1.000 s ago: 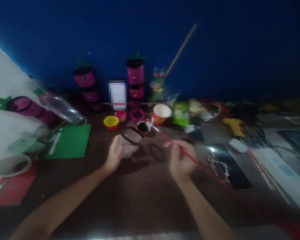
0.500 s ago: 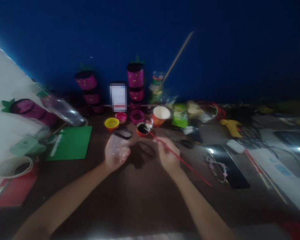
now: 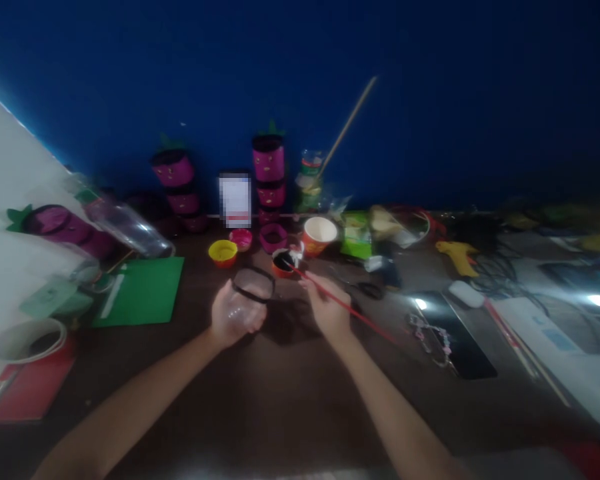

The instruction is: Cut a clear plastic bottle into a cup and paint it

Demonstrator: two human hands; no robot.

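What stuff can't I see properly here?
In the head view:
- Bristles of the red paintbrush: lost against the dark paint in the small cup.
- Words on the upright screen: pixelated.
- Part of the left hand: behind the clear plastic container, and blurry.
- Bottom of the paper cup: hidden by its near wall.
- Red thing, bottom right: dark, cut off by the edge.

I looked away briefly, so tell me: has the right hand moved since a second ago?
Yes, leftward: the right hand has shifted from right of the orange paper cup to nearly in front of it.
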